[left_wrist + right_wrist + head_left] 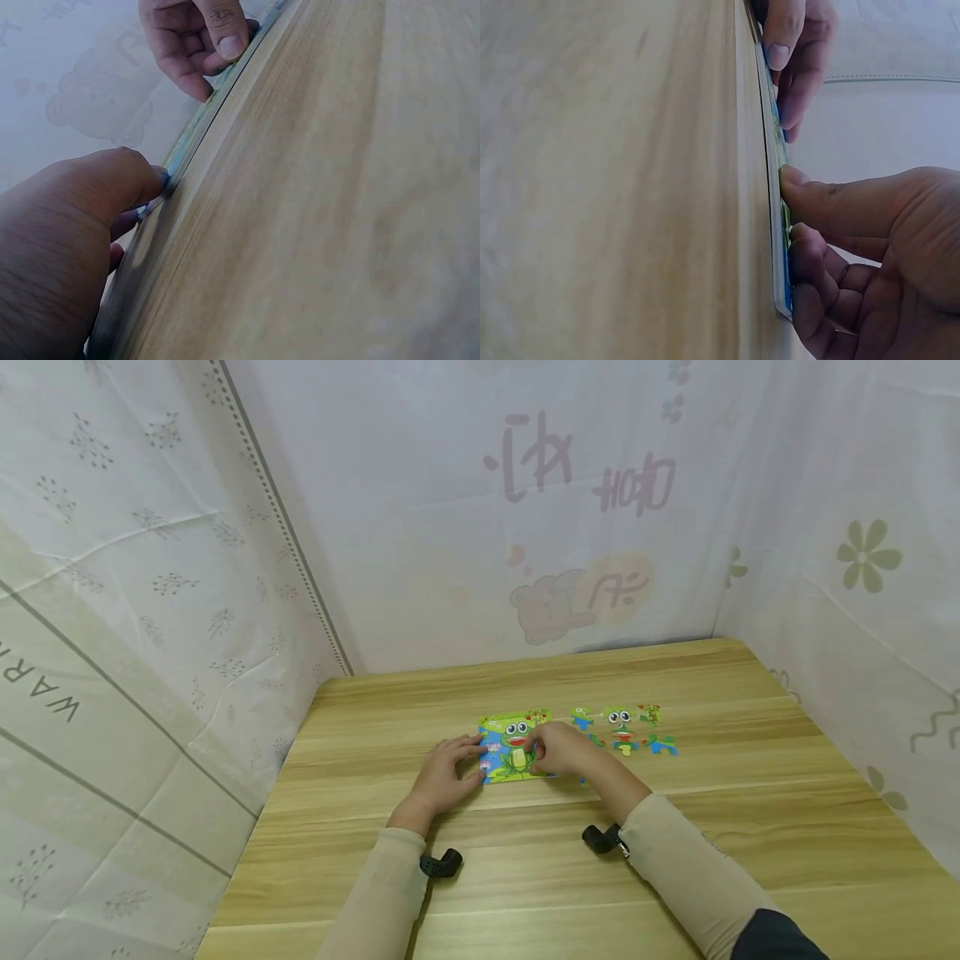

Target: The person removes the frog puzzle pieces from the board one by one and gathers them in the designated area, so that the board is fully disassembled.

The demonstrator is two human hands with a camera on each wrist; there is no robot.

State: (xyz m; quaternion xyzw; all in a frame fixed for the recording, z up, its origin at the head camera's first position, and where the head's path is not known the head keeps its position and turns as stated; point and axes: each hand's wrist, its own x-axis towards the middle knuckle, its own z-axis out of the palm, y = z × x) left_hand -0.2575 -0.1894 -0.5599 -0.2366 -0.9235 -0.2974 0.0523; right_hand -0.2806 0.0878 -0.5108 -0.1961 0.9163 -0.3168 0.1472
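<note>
A frog jigsaw puzzle board [516, 758] lies flat on the wooden table. At its left edge, my left hand [448, 770] rests with thumb and fingers spread apart, the tips touching the board. The left thumb [154, 180] presses by the near corner. My right hand [562, 748] is over the board's right part, fingers curled. Low against the surface, its thumb [799, 185] and index finger [808, 251] pinch what looks like a puzzle piece, mostly hidden by the hand. Right of the board, loose puzzle pieces [624, 747] lie in rough rows, some behind the right wrist.
The wooden table [495, 893] reaches back to a printed cloth curtain [450, 527], with more curtain [847, 635] on the right side. Each forearm wears a black wrist camera mount [442, 864].
</note>
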